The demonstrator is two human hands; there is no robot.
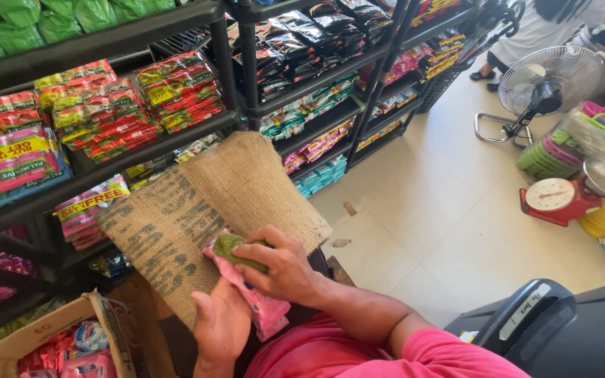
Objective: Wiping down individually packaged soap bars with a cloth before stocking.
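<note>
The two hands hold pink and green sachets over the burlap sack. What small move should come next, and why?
Probably lift the right hand with the green sachet toward the black shelves: the left hand already supports the pink sachets, and similar packets lie there.

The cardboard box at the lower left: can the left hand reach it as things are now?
Probably yes. The cardboard box sits close beside the left hand with nothing between, but that hand holds pink packets, so it is not free.
</note>
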